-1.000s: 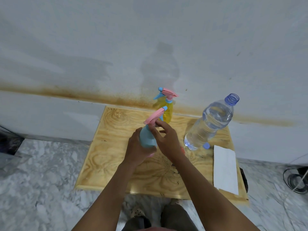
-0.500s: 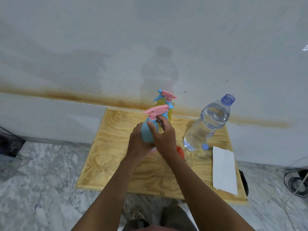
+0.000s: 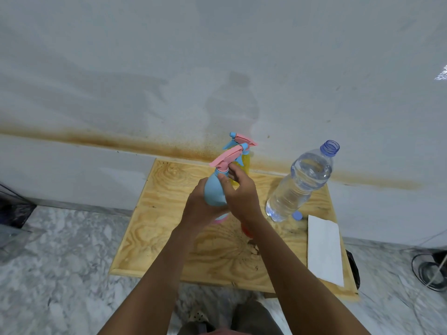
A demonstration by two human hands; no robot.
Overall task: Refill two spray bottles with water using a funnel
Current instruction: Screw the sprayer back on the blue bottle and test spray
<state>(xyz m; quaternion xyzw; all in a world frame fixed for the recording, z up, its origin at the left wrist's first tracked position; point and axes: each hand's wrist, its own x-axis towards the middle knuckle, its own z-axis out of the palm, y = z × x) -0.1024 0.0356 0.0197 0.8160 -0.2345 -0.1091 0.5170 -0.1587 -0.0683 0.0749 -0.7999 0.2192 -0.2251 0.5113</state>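
A light-blue spray bottle [image 3: 214, 189] with a pink trigger head [image 3: 226, 158] stands over the wooden board [image 3: 169, 228]. My left hand [image 3: 197, 209] grips its body from the left. My right hand [image 3: 240, 193] pinches the bottle's neck collar just under the pink head. Behind it stands a yellow spray bottle [image 3: 244, 163], partly hidden, with its own pink and blue head. To the right is an uncapped clear water bottle [image 3: 300, 184], nearly full. A red-orange object [image 3: 246, 230], perhaps the funnel, peeks out under my right wrist.
The water bottle's blue cap [image 3: 297, 215] lies at its base. A folded white cloth [image 3: 324, 250] lies on the board's right side. The board sits against a stained white wall, with marble floor around. A dark object [image 3: 353, 269] is at the board's right edge.
The pink trigger head has turned under my right fingers and now points back-right. Both hands and the blue bottle stayed in about the same place.
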